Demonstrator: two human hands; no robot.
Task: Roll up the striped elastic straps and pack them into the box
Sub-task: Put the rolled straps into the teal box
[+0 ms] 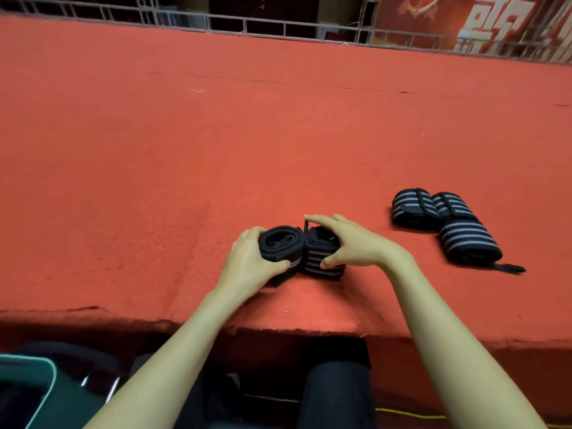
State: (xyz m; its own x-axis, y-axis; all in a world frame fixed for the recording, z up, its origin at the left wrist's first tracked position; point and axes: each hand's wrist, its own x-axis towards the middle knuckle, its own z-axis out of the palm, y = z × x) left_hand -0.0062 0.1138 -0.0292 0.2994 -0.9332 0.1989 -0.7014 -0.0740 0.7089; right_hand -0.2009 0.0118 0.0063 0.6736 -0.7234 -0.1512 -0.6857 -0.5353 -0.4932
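Two rolled black straps with grey stripes stand on end side by side near the front edge of the red felt table (216, 134). My left hand (247, 261) wraps around the left roll (280, 243). My right hand (353, 243) grips the right roll (322, 258), thumb on its striped side and fingers over its top. Three more rolled striped straps lie on their sides to the right: one at the back left (413, 209), one beside it (453, 205), one nearer me (469, 244) with a black tab sticking out. No box is visible.
A metal grid rail (247, 24) runs along the table's far edge, with a red banner (464, 23) behind it. Below the front edge sit my dark-clothed legs (335, 394), a teal-rimmed container (28, 388) at bottom left, and a yellow cable (408, 413).
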